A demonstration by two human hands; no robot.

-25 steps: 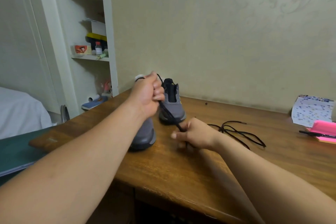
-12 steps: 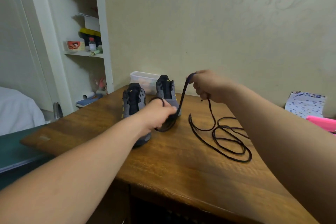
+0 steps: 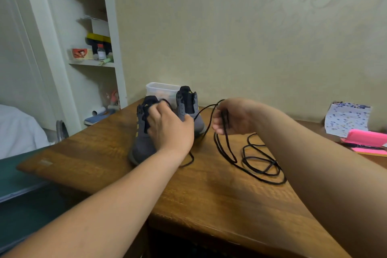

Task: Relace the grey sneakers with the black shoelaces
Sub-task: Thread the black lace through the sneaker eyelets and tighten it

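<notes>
Table [image 3: 209, 199] in front, wood, both forearms reach over it. Left hand [image 3: 170, 130] sits on top of the near sneaker [image 3: 139, 148], a grey one standing toe toward the camera. Its grip is closed: fingers curled at the tongue and pinching the black lace [image 3: 226, 152], with a small loop sticking up above the knuckles. The lace arcs from the left thumb across to the right hand [image 3: 232, 117], which is raised just right of the sneakers. That grip is also closed, fingers curled round several strands. The strands hang down to a loose coil on the table right of the sneakers. Can't tell if it's one lace or two. Far sneaker [image 3: 188, 107] stands just behind the near one, eyelets bare. Clear tub [image 3: 160, 90] behind it at the wall. Far right: pink notepad [image 3: 366, 138] with a pen [image 3: 360, 146], and a dotted paper [image 3: 347, 119]. Shelf [image 3: 92, 63] and bed [image 3: 18, 130] to the left.
</notes>
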